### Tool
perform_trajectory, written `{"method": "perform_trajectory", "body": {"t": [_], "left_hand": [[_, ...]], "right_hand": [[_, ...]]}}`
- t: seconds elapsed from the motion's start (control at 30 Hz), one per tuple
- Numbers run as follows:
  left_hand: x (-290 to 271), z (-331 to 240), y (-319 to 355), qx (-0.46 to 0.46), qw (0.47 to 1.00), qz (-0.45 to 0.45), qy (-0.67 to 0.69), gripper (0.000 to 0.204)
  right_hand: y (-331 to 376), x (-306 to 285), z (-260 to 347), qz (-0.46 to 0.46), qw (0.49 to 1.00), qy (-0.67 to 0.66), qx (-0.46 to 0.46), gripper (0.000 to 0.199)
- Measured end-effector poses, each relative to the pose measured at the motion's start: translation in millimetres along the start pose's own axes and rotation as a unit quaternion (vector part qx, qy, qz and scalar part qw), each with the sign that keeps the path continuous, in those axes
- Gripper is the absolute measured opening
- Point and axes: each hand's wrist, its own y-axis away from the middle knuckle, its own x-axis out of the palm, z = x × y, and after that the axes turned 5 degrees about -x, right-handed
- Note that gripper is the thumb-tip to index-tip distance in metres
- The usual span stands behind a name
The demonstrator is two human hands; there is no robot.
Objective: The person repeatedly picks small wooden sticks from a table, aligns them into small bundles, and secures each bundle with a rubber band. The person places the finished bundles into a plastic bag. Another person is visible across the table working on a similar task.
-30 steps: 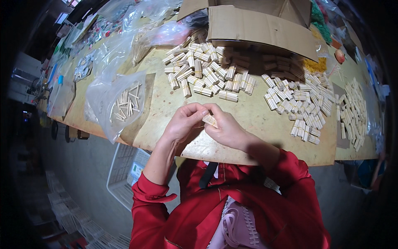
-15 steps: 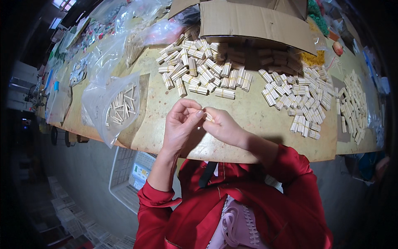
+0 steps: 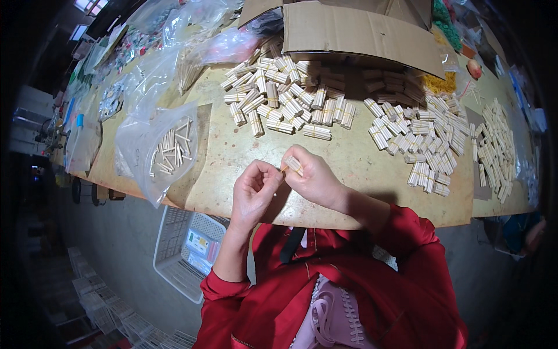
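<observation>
My right hand (image 3: 314, 180) is closed around a small bundle of pale wooden sticks (image 3: 294, 165), whose ends show above the fingers. Beside it, my left hand (image 3: 254, 192) pinches a thin brownish-yellow rubber band (image 3: 284, 169), stretched a short way to the bundle. Both hands are over the front part of the table (image 3: 221, 195). Beyond them lies a heap of banded stick bundles (image 3: 279, 96). A second group of bundles (image 3: 415, 136) spreads to the right, each tied with a yellowish band.
An upturned cardboard box (image 3: 360, 32) stands at the back. Loose sticks (image 3: 494, 148) lie at far right. On the left, a clear plastic bag (image 3: 136, 145) holds more short sticks. Below the table edge is a white plastic basket (image 3: 165, 250) with packets inside.
My hands have drawn slightly apart, the left one lower. The bundle in my right hand now shows more plainly, with the band stretched between the hands.
</observation>
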Motion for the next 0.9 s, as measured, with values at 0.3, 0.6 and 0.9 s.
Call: {"method": "perform_trajectory", "body": {"t": [0.3,0.6,0.9], "left_hand": [[6,0,16,0.223,0.959,0.057,-0.166,0.005],[-21,-17,-14,0.031,0.988,0.148,-0.038,0.008],[-14,11,-32,-0.225,0.899,0.187,0.326,0.014]], "right_hand": [[1,-7,-2,0.056,0.973,0.223,0.012,0.041],[10,0,24,0.169,0.946,0.274,-0.04,0.07],[4,-1,10,0.049,0.995,-0.028,-0.086,0.062]]}}
